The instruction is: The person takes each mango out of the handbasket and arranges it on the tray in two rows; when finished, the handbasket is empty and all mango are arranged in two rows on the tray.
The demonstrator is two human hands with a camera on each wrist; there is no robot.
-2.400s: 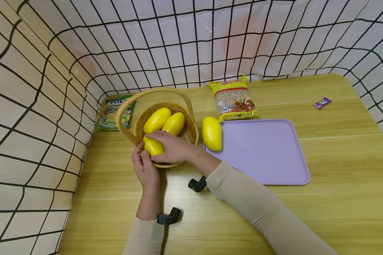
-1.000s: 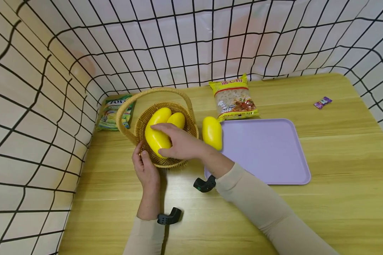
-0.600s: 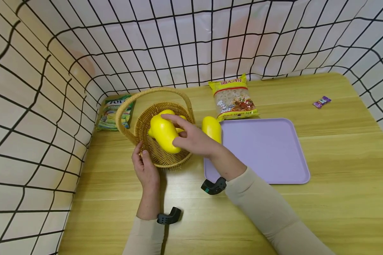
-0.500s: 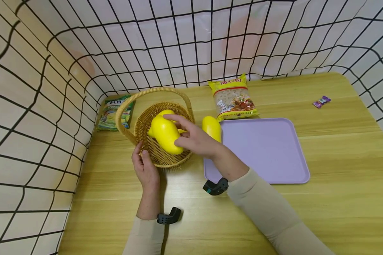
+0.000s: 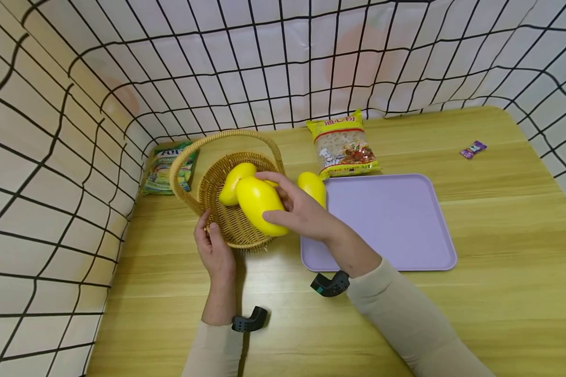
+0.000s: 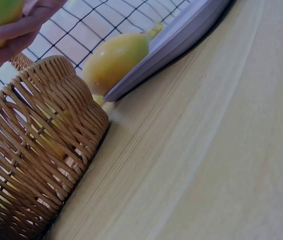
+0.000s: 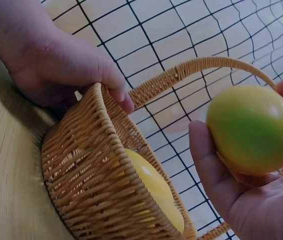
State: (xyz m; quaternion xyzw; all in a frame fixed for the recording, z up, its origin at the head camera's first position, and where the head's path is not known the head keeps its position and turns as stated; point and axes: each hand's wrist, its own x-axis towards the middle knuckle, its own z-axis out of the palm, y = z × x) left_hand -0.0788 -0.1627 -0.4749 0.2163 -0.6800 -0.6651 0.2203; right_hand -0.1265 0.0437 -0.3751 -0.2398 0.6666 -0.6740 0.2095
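Note:
My right hand [image 5: 304, 209] holds a yellow mango [image 5: 259, 205] between thumb and fingers, raised over the right side of the wicker basket [image 5: 233, 242]. A green patch shows on this mango [image 7: 256, 127] in the right wrist view. My left hand [image 5: 214, 248] grips the basket's near left rim, its fingertips curled over the edge in the right wrist view. Another mango [image 5: 236, 183] lies inside the basket; a further yellow one is mostly hidden behind the right hand. One more mango [image 5: 312, 188] rests at the left edge of the purple tray [image 5: 387, 225], partly covered by the right hand.
A yellow pasta bag [image 5: 344, 144] lies behind the tray. A green packet [image 5: 167, 167] is left of the basket, whose tall handle [image 5: 226, 133] arches above it. A small purple candy [image 5: 473, 150] lies far right. Black wire mesh [image 5: 292, 68] encloses the wooden table [image 5: 509, 235].
My right hand has lifted the mango from the basket's near left side and carried it right, turning it. My left hand has stayed at the rim.

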